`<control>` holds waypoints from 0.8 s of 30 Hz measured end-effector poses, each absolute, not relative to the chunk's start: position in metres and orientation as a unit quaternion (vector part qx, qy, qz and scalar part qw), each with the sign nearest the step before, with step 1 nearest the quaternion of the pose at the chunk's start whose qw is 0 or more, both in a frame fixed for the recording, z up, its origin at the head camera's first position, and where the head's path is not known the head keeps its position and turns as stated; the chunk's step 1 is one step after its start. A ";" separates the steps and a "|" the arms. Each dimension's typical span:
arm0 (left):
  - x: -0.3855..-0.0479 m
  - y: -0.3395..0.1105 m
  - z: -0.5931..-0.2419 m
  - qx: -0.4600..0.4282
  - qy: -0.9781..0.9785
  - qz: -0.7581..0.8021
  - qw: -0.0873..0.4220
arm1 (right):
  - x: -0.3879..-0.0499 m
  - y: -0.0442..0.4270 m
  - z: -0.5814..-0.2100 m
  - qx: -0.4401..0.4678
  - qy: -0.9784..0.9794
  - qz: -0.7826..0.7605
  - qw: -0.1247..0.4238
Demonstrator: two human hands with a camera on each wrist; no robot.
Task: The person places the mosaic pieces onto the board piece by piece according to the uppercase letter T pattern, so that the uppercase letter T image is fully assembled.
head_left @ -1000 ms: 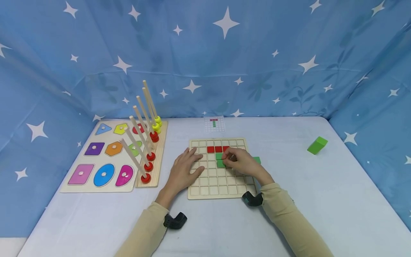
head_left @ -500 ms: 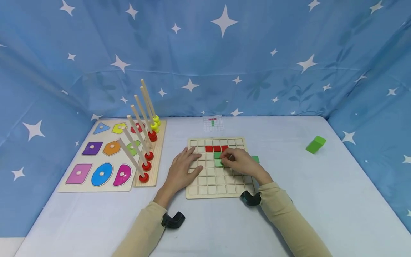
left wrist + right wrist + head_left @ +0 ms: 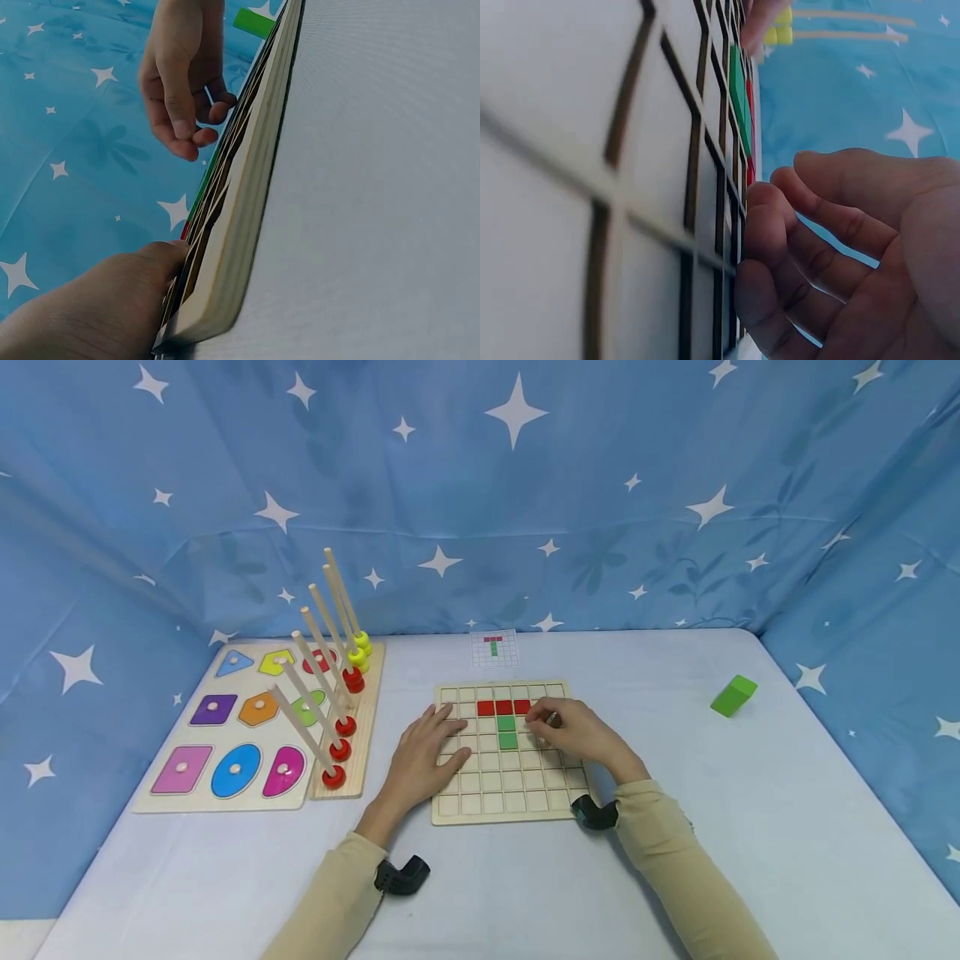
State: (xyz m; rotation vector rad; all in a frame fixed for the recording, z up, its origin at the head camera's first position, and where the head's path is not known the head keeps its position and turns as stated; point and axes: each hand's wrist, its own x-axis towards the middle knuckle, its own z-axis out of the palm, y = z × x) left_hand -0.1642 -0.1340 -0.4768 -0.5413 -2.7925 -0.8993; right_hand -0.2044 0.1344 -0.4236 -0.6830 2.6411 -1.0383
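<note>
A wooden grid board lies on the table. My left hand rests on its left edge with the fingers spread, and its thumb touches the rim in the left wrist view. Three red tiles form a row on the grid, with two green tiles in a column below the middle one. My right hand hovers low over the right side of the board, just right of the green tiles. Its fingers are loosely bent, and nothing shows between them in the right wrist view.
A small pattern card lies behind the board. To the left stand a rack of upright pegs with red and yellow rings and a knobbed shape puzzle. A green block sits far right. A starry blue curtain hangs behind.
My right hand has drawn back to the right, leaving the lower green tile in full view. The green piece at the board's right edge is now out of sight behind it. My left hand stays put.
</note>
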 end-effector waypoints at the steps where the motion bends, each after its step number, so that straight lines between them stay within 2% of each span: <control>1: -0.164 -0.134 -0.477 -0.181 -0.933 -0.301 0.079 | -0.205 0.137 -0.423 -0.228 0.900 -0.353 0.113; 17: -0.165 -0.134 -0.479 -0.187 -0.929 -0.308 0.086 | -0.213 0.171 -0.419 -0.180 0.908 -0.360 0.116; 24: -0.163 -0.134 -0.478 -0.190 -0.926 -0.313 0.094 | -0.214 0.182 -0.416 -0.158 0.930 -0.308 0.124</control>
